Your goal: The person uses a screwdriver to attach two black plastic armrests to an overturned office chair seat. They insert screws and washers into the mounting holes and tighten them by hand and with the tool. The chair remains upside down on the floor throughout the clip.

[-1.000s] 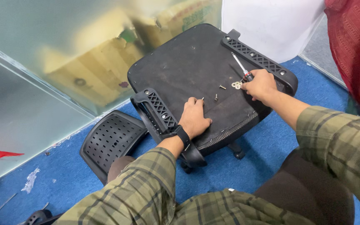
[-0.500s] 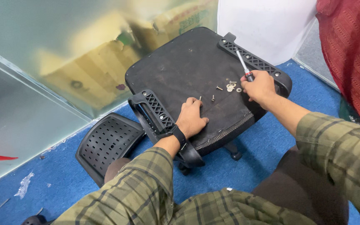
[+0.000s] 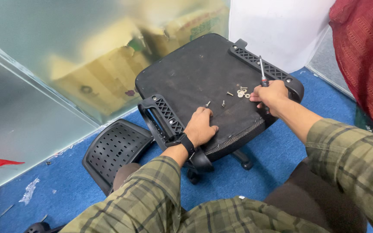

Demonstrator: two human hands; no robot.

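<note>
Compared with a second ago, the right hand (image 3: 273, 96) has slid back off the pile of washers (image 3: 241, 92) and now sits near the seat's right edge, clamped on the screwdriver (image 3: 262, 73), tip up. Left hand (image 3: 200, 127) stays flat and spread on the upturned chair seat (image 3: 195, 77), loose screws (image 3: 215, 104) just past its fingertips.

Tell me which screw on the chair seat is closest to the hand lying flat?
The leftmost screw, just above the left hand. The next screw sits further right, and the washer pile lies by the right hand.
</note>
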